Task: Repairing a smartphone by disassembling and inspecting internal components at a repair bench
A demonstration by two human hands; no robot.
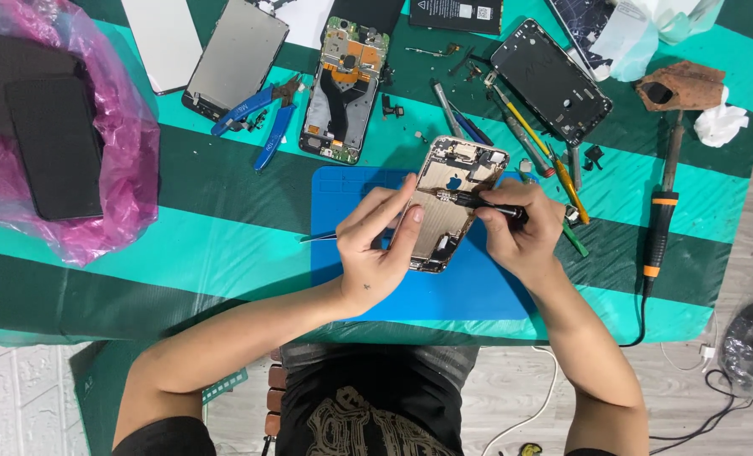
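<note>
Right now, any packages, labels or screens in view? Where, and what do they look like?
Pink plastic bag, left on the table: crumpled, translucent, dark flat slabs inside.
Black battery, top edge: rectangular, white printed label.
Display panel, upper left: rectangular, grey metal back up.
White panel, beside it: flat, blank.

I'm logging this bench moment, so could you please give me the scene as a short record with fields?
Surface: blue work mat on a green striped tablecloth
Left hand: steadies the opened phone and holds tweezers
Right hand: holds a black screwdriver, tip on the phone's upper part
Behind: second opened phone, blue pliers, black phone frame
Right: soldering iron
Left: pink bag with dark screens
</note>
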